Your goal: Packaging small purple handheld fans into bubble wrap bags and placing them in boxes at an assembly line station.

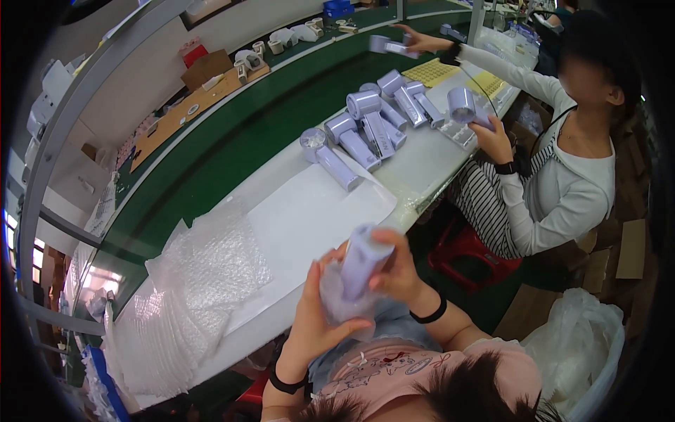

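Observation:
Just beyond the table's near edge, my two hands hold a lavender hair dryer-shaped device, tilted with its round head up. My left hand is wrapped round a clear bubble-wrap bag at the device's lower part. Near the head, the fingers of my right hand close on the device. Motion blurs the head and the bag a little, and I cannot tell how far the device sits inside the bag. Several more lavender devices lie in a group on the table ahead, the nearest one on the white sheet.
A fanned stack of bubble-wrap bags covers the table's left end, beside a white sheet. At right, a seated co-worker holds two similar devices. A green conveyor belt runs behind the table. A large plastic bag stands at lower right.

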A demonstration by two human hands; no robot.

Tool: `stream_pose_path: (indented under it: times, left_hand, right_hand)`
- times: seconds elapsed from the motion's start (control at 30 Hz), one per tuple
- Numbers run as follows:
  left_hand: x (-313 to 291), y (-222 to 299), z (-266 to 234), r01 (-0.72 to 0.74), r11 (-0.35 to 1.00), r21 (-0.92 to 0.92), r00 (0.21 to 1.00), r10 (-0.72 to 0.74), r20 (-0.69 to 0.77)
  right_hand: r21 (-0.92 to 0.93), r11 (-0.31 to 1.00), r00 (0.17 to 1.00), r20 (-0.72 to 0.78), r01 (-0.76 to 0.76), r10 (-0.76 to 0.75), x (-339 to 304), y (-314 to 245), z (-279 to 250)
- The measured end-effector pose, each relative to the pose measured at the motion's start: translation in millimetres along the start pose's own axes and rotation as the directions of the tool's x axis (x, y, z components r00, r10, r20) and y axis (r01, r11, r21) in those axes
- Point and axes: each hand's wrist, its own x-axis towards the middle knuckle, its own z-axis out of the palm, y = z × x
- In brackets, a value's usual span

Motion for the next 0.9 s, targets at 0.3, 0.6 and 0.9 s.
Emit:
stream_pose_path:
  times: [0.3,0.6,0.9]
  left_hand:
    - [-20,-6,-32,-0.154,0.962,0.225,0.982,0.175,-0.076]
    - [49,91,-149,-0.197,0.409,0.891,0.964,0.248,0.099]
    - [173,-57,-201,-0.43,0.062,0.9,0.808,-0.419,0.415]
  right_hand:
    - [-0.278,0.935,0.974,0.017,0.223,-0.227,19,-15,19]
    - [-0.737,0.653,0.979,0.059,0.174,-0.195,18,40,-24]
    - [-0.8,0.553,0.96,0.103,0.234,-0.259,20,51,-32]
